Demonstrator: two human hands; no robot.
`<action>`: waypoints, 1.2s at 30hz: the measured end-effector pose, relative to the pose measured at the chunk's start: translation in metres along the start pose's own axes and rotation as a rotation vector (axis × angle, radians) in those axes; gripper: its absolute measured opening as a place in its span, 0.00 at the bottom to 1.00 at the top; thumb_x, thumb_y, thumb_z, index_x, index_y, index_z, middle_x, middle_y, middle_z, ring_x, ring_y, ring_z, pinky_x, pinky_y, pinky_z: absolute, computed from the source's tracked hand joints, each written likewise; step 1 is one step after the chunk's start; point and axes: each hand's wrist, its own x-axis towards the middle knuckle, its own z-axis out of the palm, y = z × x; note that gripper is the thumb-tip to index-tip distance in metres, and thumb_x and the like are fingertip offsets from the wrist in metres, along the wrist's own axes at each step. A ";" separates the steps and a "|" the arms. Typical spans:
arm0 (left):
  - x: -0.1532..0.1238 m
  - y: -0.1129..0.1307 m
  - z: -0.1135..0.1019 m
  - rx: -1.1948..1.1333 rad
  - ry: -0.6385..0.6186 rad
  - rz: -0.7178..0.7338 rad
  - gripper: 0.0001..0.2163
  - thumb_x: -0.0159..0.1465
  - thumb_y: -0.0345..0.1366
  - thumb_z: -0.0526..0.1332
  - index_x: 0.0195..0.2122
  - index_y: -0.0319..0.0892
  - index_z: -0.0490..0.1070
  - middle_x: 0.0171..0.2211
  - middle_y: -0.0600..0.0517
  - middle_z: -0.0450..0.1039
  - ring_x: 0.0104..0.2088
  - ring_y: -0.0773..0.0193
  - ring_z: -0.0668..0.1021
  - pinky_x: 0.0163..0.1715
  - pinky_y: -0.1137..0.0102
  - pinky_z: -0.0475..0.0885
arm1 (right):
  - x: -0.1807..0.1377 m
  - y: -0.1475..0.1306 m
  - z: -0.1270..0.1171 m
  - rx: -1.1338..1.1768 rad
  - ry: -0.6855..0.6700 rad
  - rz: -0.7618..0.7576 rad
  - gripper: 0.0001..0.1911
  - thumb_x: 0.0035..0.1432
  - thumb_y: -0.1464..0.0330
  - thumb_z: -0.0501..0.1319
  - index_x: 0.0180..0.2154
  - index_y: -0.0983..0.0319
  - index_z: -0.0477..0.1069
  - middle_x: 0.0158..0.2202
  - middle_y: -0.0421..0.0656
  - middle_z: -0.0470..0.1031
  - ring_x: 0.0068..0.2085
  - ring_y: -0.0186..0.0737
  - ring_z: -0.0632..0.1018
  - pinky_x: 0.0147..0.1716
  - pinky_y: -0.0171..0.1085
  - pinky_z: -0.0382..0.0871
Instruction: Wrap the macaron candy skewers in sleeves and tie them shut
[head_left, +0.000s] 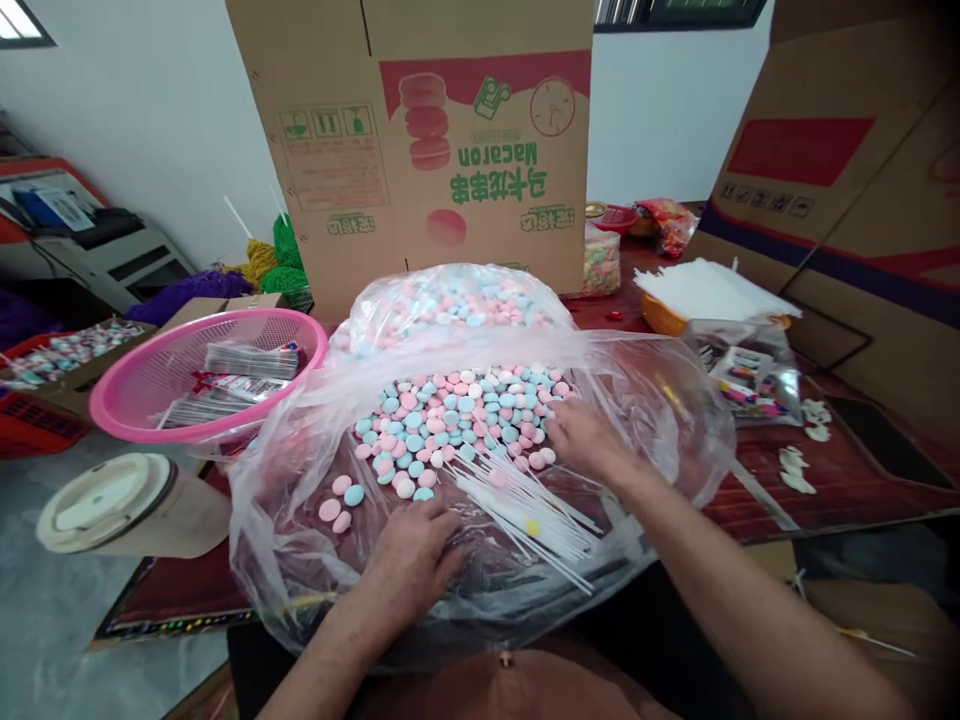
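Pink, blue and white round candies (pixel 457 410) lie in a loose pile on a clear plastic bag (pixel 300 545) spread before me. At the right edge of the pile is my right hand (pixel 589 438), its fingers curled down among the candies; what they hold, if anything, is hidden. My left hand (pixel 414 560) rests low on the plastic below the pile, fingers bent and thumb apart, with nothing visible in it. Between the hands lies a bundle of thin white sticks (pixel 525 505), with one yellow spot on it. A few candies (pixel 342 500) sit apart at the left.
Behind the pile bulges a bag full of candies (pixel 457 300), before a tall cardboard box (pixel 480 150). Left stand a pink basket (pixel 319 345) of packets and a lidded cup (pixel 135 505). Right are white sheets (pixel 720 288) on an orange bowl and a clear packet bag (pixel 750 370).
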 end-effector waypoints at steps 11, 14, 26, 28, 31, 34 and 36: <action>0.051 0.032 0.034 0.182 0.065 0.166 0.08 0.59 0.33 0.55 0.38 0.41 0.69 0.45 0.45 0.66 0.44 0.55 0.68 0.45 0.61 0.65 | 0.010 0.132 0.030 -0.162 0.111 0.095 0.24 0.61 0.66 0.43 0.56 0.63 0.59 0.57 0.53 0.61 0.58 0.53 0.58 0.52 0.52 0.56; 0.039 0.022 0.023 0.110 0.092 0.166 0.10 0.61 0.36 0.53 0.41 0.44 0.70 0.46 0.47 0.67 0.45 0.57 0.69 0.47 0.61 0.64 | 0.005 0.123 0.028 -0.195 0.213 0.003 0.23 0.61 0.66 0.44 0.55 0.66 0.61 0.53 0.56 0.65 0.52 0.53 0.65 0.49 0.47 0.59; -0.033 -0.068 0.000 -0.059 0.187 -0.436 0.23 0.60 0.40 0.53 0.55 0.38 0.58 0.54 0.42 0.63 0.55 0.54 0.65 0.52 0.62 0.62 | -0.035 0.062 0.022 -0.098 0.144 -0.160 0.16 0.59 0.67 0.47 0.36 0.62 0.73 0.38 0.50 0.72 0.43 0.48 0.71 0.43 0.45 0.64; -0.025 -0.059 0.002 -0.099 0.290 -0.335 0.22 0.61 0.39 0.51 0.57 0.38 0.56 0.60 0.41 0.54 0.60 0.55 0.58 0.55 0.62 0.59 | -0.047 0.074 0.003 -0.068 0.241 -0.031 0.17 0.58 0.64 0.47 0.41 0.61 0.71 0.42 0.51 0.71 0.45 0.51 0.71 0.43 0.46 0.64; -0.006 -0.027 0.000 -0.072 0.465 -0.292 0.20 0.62 0.40 0.49 0.55 0.38 0.59 0.60 0.40 0.52 0.61 0.51 0.56 0.57 0.57 0.55 | -0.074 0.104 -0.013 -0.079 0.340 0.355 0.24 0.56 0.57 0.49 0.49 0.63 0.66 0.43 0.59 0.68 0.44 0.60 0.71 0.39 0.52 0.63; 0.021 0.031 0.004 -0.202 0.271 -0.001 0.23 0.60 0.48 0.52 0.54 0.41 0.61 0.56 0.42 0.60 0.57 0.53 0.63 0.55 0.58 0.58 | -0.089 0.130 -0.006 0.122 0.247 0.584 0.29 0.53 0.56 0.54 0.52 0.66 0.63 0.35 0.60 0.71 0.36 0.59 0.74 0.32 0.51 0.62; 0.047 0.077 0.013 -0.219 0.041 0.151 0.37 0.52 0.57 0.57 0.59 0.40 0.53 0.59 0.41 0.56 0.57 0.48 0.61 0.55 0.54 0.57 | -0.085 0.131 0.003 0.286 0.216 0.550 0.25 0.52 0.61 0.54 0.51 0.66 0.63 0.32 0.53 0.72 0.33 0.50 0.74 0.31 0.45 0.65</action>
